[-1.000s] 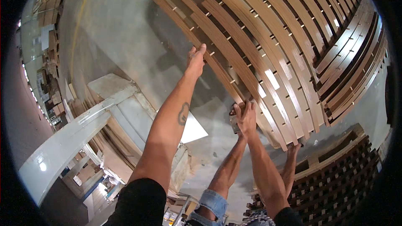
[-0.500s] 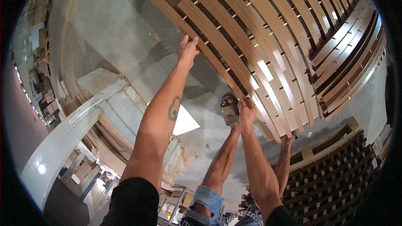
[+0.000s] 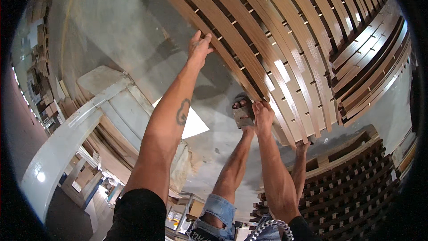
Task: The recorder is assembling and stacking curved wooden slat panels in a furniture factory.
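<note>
The left hand (image 3: pixel 199 51) has spread a little at the left edge of the slatted wooden panel (image 3: pixel 264 48), ahead to the right; whether it grips, I cannot tell. The right hand (image 3: pixel 264 115) keeps gripping nearer, so probably it steadies more.

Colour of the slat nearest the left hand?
The outermost slat is brown; best seen in the head view.

Grey floor (image 3: pixel 120 27), runs left of left hand (image 3: pixel 199 49). On it: white sheet (image 3: pixel 196 122), nearer than left hand, partly hidden; sandalled foot (image 3: pixel 243 115), just left of right hand (image 3: pixel 264 118); pallet (image 3: pixel 343 162), nearer and right of right hand. Support under brown slats (image 3: pixel 280 68), ahead-right of right hand, unclear.
</note>
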{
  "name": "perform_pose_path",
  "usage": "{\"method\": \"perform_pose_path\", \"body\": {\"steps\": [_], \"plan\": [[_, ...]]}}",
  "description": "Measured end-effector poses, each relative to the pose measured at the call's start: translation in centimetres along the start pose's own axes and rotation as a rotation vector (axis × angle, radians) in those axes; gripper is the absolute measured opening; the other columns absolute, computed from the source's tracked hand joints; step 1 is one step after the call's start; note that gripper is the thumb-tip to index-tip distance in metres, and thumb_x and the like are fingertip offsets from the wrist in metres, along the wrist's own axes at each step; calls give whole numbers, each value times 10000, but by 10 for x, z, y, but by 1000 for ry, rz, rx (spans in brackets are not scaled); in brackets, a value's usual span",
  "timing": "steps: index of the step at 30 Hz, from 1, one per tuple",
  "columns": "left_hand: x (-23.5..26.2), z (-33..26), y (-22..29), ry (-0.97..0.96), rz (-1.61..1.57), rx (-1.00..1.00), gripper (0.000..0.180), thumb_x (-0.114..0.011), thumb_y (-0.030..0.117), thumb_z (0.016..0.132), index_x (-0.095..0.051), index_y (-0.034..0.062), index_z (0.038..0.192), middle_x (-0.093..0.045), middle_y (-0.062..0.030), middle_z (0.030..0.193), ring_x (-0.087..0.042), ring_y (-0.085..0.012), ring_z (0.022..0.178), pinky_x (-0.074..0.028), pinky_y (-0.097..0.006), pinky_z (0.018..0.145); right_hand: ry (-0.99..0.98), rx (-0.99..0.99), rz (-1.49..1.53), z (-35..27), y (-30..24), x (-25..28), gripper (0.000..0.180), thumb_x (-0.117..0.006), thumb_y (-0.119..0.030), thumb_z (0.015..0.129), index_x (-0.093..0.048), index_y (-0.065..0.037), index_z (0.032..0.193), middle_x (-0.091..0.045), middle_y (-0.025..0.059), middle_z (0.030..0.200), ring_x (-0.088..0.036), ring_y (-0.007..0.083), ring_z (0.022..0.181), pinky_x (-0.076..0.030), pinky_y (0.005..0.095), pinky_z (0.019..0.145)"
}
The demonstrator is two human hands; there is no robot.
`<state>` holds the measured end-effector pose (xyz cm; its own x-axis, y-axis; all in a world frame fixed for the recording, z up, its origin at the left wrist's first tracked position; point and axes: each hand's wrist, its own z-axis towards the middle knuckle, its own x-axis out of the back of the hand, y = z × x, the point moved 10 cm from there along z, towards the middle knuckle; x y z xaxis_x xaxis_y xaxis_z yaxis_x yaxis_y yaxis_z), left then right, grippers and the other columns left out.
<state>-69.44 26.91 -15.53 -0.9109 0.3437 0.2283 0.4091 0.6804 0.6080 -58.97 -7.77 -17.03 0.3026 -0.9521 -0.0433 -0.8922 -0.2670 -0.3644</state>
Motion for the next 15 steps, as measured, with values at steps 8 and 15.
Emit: {"method": "perform_pose_path", "body": {"steps": [8, 15], "plan": [[25, -127, -123, -152, -11, 19, 493, -604, 276, 927, -470, 58, 1349, -621, -55, 1037, -586, -144, 929, -515, -301, 789, -136, -116, -121, -42, 37, 18, 145, -519, -35, 893, -581, 32, 1004, -586, 77, 923, -583, 158, 834, -502, 268, 760], [12, -445, -143, -76, 480, -53, 403, -526, 268, 921, -529, -12, 1210, -582, -251, 1111, -547, -427, 1038, -437, -486, 891, -206, 202, -1114, -31, 26, 121, 339, -606, -76, 850, -538, 25, 1168, -607, 95, 985, -585, 220, 843, -481, 341, 801]]}}
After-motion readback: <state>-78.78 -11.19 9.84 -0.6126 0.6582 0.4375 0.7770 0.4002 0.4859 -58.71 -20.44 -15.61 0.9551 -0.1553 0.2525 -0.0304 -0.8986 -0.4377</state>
